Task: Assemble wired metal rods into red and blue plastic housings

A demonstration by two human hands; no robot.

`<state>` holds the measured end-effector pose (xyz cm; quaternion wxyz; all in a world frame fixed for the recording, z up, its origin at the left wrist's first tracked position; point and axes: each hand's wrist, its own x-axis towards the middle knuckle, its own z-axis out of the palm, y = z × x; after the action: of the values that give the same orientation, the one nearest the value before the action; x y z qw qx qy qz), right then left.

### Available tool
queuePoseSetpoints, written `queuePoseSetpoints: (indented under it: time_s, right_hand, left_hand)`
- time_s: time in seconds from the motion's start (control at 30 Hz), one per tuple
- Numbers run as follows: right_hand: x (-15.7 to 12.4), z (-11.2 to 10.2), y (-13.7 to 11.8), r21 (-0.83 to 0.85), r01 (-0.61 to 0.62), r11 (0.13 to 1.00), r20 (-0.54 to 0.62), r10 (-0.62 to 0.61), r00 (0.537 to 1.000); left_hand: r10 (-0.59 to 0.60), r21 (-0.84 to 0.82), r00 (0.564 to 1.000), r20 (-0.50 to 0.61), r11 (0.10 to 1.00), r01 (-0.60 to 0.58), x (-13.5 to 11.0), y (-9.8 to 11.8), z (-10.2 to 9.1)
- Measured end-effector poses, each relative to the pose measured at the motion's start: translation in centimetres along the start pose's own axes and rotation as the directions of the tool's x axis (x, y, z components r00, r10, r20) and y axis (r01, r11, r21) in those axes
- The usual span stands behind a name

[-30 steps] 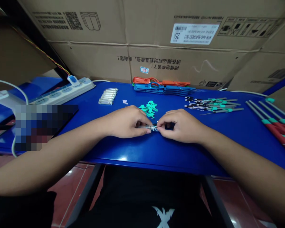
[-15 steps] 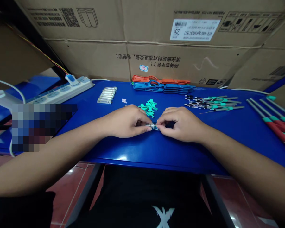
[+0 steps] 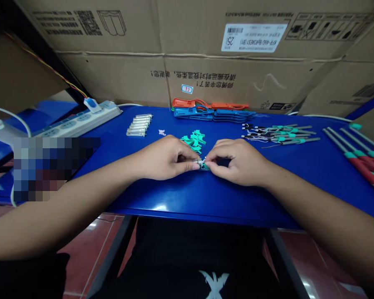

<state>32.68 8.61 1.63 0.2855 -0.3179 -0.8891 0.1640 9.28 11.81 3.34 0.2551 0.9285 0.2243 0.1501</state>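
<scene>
My left hand [image 3: 163, 158] and my right hand [image 3: 237, 162] meet above the blue table, with their fingertips pinching a small metal tube [image 3: 198, 162] between them. A bit of teal plastic [image 3: 206, 167] shows just below its right end, and my fingers hide most of the assembly. Just beyond my hands lies a pile of teal plastic pieces [image 3: 193, 141], almost touching my left fingers. A row of clear-and-metal tubes [image 3: 139, 126] lies farther left, with a tiny white piece [image 3: 162, 133] near them.
On the blue table [image 3: 177, 203] lie orange and blue plastic tools [image 3: 210, 111], wired rods with teal collars [image 3: 279, 134], and red-handled metal rods [image 3: 363, 160]. A power strip [image 3: 77, 121] sits back left. Cardboard cartons [image 3: 252, 70] stand behind.
The view has levelled a little. My hands stay together and have shifted slightly, and more teal plastic now shows beneath the small tube.
</scene>
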Motion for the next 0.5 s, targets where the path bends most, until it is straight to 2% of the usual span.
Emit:
queuePoseSetpoints:
  time_s: [0.43, 0.5]
  right_hand:
    - [0.06, 0.28, -0.20, -0.024, -0.068, 0.997, 0.032, 0.069, 0.997]
    - [0.10, 0.05, -0.17, -0.021, -0.066, 0.998, 0.067, 0.067, 0.996]
  left_hand:
    - [-0.040, 0.009, 0.999, 0.004, 0.999, 0.040, 0.02, -0.02, 0.91]
    - [-0.036, 0.018, 0.999, 0.023, 0.999, 0.036, 0.01, 0.09, 0.78]
